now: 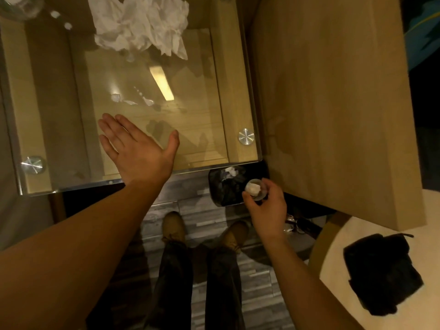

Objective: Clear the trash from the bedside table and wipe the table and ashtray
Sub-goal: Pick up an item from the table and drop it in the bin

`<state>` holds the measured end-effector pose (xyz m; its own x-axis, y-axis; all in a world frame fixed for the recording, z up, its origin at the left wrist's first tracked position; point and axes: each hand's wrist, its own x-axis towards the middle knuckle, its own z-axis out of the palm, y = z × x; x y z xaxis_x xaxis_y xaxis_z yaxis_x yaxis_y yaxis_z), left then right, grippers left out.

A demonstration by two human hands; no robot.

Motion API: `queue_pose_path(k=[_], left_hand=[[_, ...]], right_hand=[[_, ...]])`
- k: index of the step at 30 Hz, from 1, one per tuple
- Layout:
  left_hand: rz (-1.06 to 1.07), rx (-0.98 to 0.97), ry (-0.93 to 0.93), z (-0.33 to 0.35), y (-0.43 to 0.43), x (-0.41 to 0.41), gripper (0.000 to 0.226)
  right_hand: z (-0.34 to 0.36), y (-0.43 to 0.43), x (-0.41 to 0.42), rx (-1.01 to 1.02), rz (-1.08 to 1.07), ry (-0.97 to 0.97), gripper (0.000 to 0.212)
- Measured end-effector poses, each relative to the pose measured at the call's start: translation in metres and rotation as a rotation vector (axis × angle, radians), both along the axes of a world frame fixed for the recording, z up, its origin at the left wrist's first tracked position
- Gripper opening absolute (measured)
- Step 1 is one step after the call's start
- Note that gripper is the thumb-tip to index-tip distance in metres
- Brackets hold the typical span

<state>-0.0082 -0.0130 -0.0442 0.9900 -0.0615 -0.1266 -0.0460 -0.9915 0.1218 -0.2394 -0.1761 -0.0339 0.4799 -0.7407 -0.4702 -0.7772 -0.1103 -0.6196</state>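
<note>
Fingers [252, 198] of the right hand [267, 208] pinch the small glass ashtray [256, 189], tipped over the black bin [226, 184]; left hand [138, 148] spreads flat, empty, on the glass counter [59, 129]; crumpled tissue [140, 22] lies at its far edge.

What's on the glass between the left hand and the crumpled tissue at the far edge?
In the head view, a few small white scraps lie on the glass between the left hand and the crumpled tissue; otherwise the glass is bare.
</note>
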Motion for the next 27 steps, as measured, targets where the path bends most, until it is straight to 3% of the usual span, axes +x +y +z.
queue_pose_path(k=[6, 10, 16, 20, 27], left_hand=[[0.012, -0.015, -0.019, -0.003, 0.0, 0.001, 0.122], [0.006, -0.004, -0.014, -0.003, 0.0, 0.0, 0.121], [0.003, 0.008, 0.017, 0.001, -0.001, 0.0, 0.121], [0.0, -0.013, 0.026, 0.0, 0.001, 0.0, 0.12], [-0.016, 0.014, 0.016, -0.001, 0.001, 0.0, 0.119]], right_hand=[[-0.03, -0.011, 0.008, 0.052, 0.004, 0.114, 0.073], [-0.001, -0.02, 0.016, -0.048, -0.112, -0.012, 0.054], [0.063, -0.037, 0.06, -0.114, -0.085, -0.206, 0.041], [0.09, -0.045, 0.13, -0.1, 0.087, -0.299, 0.037], [0.078, -0.048, 0.278, -0.166, 0.499, -0.334, 0.056]])
